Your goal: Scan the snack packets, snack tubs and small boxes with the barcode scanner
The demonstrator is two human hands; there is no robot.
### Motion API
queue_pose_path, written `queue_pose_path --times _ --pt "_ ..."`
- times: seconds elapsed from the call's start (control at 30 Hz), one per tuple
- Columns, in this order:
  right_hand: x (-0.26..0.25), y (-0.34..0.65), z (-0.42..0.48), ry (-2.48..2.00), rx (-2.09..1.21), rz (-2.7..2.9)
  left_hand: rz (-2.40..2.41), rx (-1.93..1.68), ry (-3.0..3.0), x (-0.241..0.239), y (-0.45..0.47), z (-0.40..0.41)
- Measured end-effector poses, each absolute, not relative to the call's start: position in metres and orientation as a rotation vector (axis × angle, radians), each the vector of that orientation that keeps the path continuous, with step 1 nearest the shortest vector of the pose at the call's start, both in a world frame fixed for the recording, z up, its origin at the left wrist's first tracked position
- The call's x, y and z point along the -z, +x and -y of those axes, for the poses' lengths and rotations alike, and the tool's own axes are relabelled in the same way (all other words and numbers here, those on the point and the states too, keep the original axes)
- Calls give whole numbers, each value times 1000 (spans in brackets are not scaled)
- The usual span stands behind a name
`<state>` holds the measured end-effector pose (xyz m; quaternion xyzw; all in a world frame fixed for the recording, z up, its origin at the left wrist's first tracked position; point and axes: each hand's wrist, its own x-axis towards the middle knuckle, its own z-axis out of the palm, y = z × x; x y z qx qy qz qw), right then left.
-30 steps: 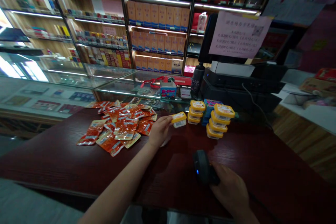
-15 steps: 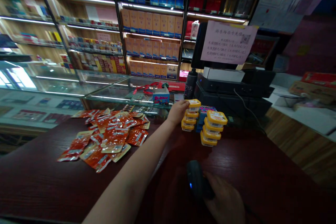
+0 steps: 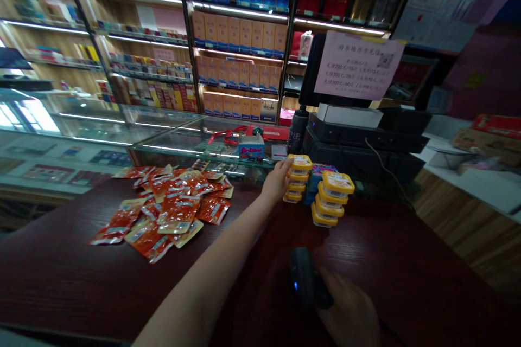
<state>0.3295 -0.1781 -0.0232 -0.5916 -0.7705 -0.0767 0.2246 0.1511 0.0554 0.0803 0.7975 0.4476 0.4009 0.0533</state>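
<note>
My left hand (image 3: pixel 277 180) reaches forward to the left stack of small yellow-lidded plastic tubs (image 3: pixel 298 179). Its fingers are at the side of the top tub, and their tips are partly hidden. Close by on the right stands a second, slightly uneven stack of the same tubs (image 3: pixel 331 199). Between the two stacks, further back, are blue patterned boxes (image 3: pixel 315 181). Low in the view, my right hand (image 3: pixel 350 308) is wrapped round the handle of a black barcode scanner (image 3: pixel 303 276), which shows a small blue light.
A loose heap of orange-red snack packets (image 3: pixel 175 209) covers the left of the dark wooden counter (image 3: pixel 52 276). Behind are a glass display case (image 3: pixel 171 143), a blue and white box (image 3: pixel 251 147), a black bottle (image 3: pixel 297 131) and a monitor with a pink paper notice (image 3: pixel 358 65).
The top tub of the left stack now sits level with the tubs below it, and my left hand is slightly lower against the stack. My right hand and the scanner have stayed in place.
</note>
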Motion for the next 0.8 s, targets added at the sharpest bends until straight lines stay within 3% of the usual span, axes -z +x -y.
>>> queue_pose_path --times 0.43,0.8 --pt "25 333 181 -1602 221 2156 -1463 -1143 2452 -63 116 -20" --pt "28 334 183 -1564 237 2119 -2641 -534 2000 -32 32 58"
